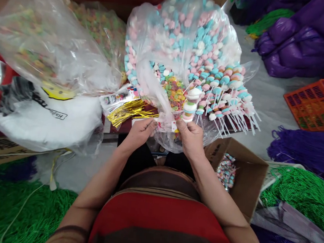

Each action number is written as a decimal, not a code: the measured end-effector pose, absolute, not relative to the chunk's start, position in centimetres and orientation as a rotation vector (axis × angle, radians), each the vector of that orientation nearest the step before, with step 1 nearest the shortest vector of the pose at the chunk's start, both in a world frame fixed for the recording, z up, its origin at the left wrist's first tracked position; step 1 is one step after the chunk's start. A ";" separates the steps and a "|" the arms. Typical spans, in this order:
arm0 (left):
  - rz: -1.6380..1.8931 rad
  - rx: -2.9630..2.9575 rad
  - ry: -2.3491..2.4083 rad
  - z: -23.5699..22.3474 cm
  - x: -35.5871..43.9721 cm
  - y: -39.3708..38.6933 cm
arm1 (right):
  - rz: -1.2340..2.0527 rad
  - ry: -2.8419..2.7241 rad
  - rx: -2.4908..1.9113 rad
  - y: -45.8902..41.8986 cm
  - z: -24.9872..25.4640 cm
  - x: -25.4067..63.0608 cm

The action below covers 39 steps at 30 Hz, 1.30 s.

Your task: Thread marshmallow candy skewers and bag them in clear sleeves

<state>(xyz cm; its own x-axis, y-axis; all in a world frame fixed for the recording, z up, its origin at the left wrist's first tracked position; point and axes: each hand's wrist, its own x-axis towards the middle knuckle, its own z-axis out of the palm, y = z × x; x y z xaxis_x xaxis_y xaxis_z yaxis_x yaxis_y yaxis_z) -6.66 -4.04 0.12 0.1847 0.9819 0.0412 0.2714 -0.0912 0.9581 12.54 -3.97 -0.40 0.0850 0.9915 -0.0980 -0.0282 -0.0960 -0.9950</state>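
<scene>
A small clear plastic bag with a colourful print (165, 127) stretches between my two hands. My left hand (142, 134) pinches its left edge between thumb and finger. My right hand (191, 137) is closed on the right end. Directly beyond my right fingertips is a marshmallow and gummy ring skewer (190, 106), its lower end hidden; whether my fingers also grip it I cannot tell. Behind lie loose gummy rings (175, 94) in an opened bag. Gold twist ties (128, 111) and a stack of printed bags (120, 98) lie left of my left hand.
A large bag of marshmallows (185, 28) stands at the back, finished candy skewers (225, 89) piled at its right. Bags of gummy rings (48, 49) are at left. A cardboard box (244, 183) holds wrapped candy below right. An orange crate (310, 101) is farther right.
</scene>
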 end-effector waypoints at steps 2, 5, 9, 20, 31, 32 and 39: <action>1.024 1.591 1.278 0.4 -6.4 -4.1 | 1.262 -1.106 -1.275 -4.0 -0.3 12.6; 1.088 1.545 1.281 0.5 -6.1 -4.3 | 1.228 -1.100 -1.289 -4.0 -0.1 12.3; 1.157 1.306 1.215 -0.5 -6.2 -4.3 | 1.167 -1.173 -1.333 -4.3 0.5 12.3; 1.247 0.780 0.838 -2.4 -8.1 -2.6 | 0.994 -1.704 -1.326 -6.5 5.0 20.0; 1.112 1.396 0.905 -2.0 -7.9 -2.8 | 1.157 -1.262 -1.254 -5.7 3.6 17.4; 1.088 1.500 0.915 -1.6 -7.8 -2.9 | 1.215 -1.241 -1.236 -5.5 3.4 16.6; 1.031 1.810 1.013 0.3 -6.8 -3.5 | 1.201 -1.205 -1.282 -5.3 2.1 13.8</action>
